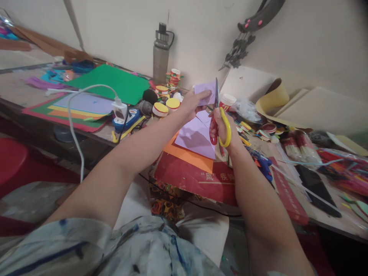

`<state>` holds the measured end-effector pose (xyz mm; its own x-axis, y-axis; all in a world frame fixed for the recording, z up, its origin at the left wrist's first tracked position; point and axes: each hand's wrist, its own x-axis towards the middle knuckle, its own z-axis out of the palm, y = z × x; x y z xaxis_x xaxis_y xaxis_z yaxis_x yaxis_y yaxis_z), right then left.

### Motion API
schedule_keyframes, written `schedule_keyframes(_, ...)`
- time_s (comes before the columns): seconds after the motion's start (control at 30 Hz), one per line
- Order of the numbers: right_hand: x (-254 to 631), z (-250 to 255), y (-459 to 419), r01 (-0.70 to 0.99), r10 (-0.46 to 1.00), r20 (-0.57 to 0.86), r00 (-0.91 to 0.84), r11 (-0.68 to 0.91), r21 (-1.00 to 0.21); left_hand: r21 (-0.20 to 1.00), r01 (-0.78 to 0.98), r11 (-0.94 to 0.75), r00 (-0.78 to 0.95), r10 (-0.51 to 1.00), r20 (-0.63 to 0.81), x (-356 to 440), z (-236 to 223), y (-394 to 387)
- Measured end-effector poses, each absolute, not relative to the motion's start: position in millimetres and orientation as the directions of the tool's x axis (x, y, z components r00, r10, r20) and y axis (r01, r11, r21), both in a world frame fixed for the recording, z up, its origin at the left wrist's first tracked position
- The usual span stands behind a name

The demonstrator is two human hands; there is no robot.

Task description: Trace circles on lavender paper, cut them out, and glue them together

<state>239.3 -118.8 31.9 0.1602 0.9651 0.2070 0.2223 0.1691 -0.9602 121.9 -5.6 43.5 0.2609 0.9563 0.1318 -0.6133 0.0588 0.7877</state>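
My left hand [193, 101] pinches a small lilac paper piece [205, 92] and holds it up above the table. My right hand [222, 128] grips scissors [220, 122] with red and yellow handles, its fingers through the loops. The blade points up along the right edge of the lilac piece. Under both hands lies a larger lilac sheet [197, 138] on an orange sheet [189, 155], which rests on a red board [198, 176] with printed characters.
A grey water bottle [161, 53] stands by the wall. Round red, white and yellow paper discs [166, 105] lie in piles. Green and stacked coloured sheets [86, 103], a white charger with cable [119, 109], a blue glue gun [263, 163] and a black phone [316, 184] crowd the table.
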Motion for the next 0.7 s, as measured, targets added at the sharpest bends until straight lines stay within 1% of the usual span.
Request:
schedule_keyframes(0.23, 239.7, 34.7, -121.9, 0.262, 0.966, 0.199, 0.164, 0.152, -0.953, 0.770, -0.634, 0.073, 0.273, 0.953, 0.134, 120.3, 47.1, -8.0)
schedule_keyframes(0.43, 243.3, 31.2, -120.2, 0.331, 0.952, 0.265, 0.153, 0.203, -0.922, 0.783, -0.617, 0.073, 0.283, 0.950, 0.135, 119.6, 47.5, -4.9)
schedule_keyframes(0.53, 245.1, 29.9, -118.5, 0.363, 0.949, 0.278, 0.146, 0.210, -0.908, 0.800, -0.597, 0.063, 0.293, 0.945, 0.144, 118.2, 48.9, -6.2)
schedule_keyframes(0.7, 247.2, 26.9, -114.5, 0.353, 0.944, 0.289, 0.157, 0.220, -0.909, 0.855, -0.515, 0.060, 0.362, 0.920, 0.153, 117.7, 49.7, -12.8)
